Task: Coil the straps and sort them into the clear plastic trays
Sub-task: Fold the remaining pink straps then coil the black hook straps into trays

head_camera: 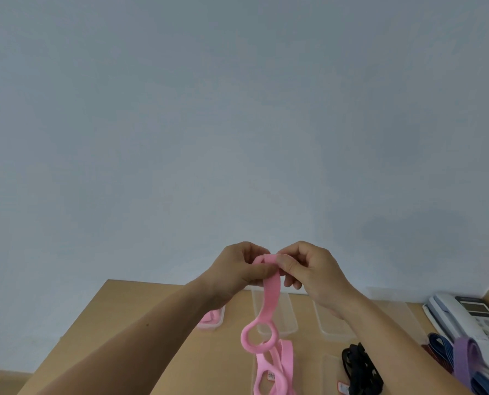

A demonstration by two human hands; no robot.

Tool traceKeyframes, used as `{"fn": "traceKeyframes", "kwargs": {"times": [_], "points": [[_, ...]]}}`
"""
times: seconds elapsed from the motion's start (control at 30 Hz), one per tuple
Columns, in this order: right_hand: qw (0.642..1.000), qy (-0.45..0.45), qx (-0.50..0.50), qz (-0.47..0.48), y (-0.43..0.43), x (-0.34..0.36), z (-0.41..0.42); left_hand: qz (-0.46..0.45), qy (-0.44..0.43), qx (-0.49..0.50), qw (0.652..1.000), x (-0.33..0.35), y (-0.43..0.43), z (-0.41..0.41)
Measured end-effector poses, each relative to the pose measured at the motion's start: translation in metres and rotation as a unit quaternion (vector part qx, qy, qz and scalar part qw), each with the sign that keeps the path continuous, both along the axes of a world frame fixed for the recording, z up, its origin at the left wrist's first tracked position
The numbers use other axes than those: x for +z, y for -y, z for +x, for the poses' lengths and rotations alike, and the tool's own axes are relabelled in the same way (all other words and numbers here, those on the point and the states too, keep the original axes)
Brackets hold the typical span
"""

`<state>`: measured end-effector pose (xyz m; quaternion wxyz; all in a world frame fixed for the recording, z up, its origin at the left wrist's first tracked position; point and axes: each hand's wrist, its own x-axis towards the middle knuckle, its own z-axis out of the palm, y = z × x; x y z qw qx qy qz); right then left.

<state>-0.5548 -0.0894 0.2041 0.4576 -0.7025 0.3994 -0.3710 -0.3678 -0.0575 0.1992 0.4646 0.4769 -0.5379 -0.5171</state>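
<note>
Both hands, left hand (241,269) and right hand (308,270), pinch a pink strap (270,297) above the tan table (157,323) (pale blue wall (237,109) behind).

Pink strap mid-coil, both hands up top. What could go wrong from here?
1. Both hands, left hand and right hand, pinch only the top end of the pink strap; a slip would probably undo the coil.
2. Its long tail hangs onto the table in loops and may snag or twist as it is wound.
3. The dragging tail might nudge the light clear tray just behind it.
</note>
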Motion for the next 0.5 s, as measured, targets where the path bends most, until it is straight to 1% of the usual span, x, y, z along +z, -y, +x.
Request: {"fn": "traceKeyframes", "kwargs": {"times": [0.1,0.2,0.27,0.4,0.5], "points": [[1.000,0.018,-0.015,-0.017,-0.0007,-0.0015,0.0026,0.024,0.027,-0.004,0.999,0.0028,-0.0019,0.0007],[0.998,0.049,-0.018,-0.028,-0.0015,-0.0042,0.0051,0.037,0.025,-0.021,0.999,0.0067,-0.0040,0.0046],[0.998,0.057,-0.013,-0.034,-0.0030,-0.0053,0.0064,0.044,0.008,-0.034,0.998,0.0091,-0.0054,0.0070],[0.998,0.033,-0.010,-0.053,-0.0050,-0.0080,0.0058,0.049,-0.049,-0.045,0.997,0.0100,-0.0060,0.0077],[0.998,0.036,-0.009,-0.054,-0.0079,-0.0101,0.0058,0.046,-0.057,-0.056,0.996,0.0086,-0.0061,0.0052]]}}
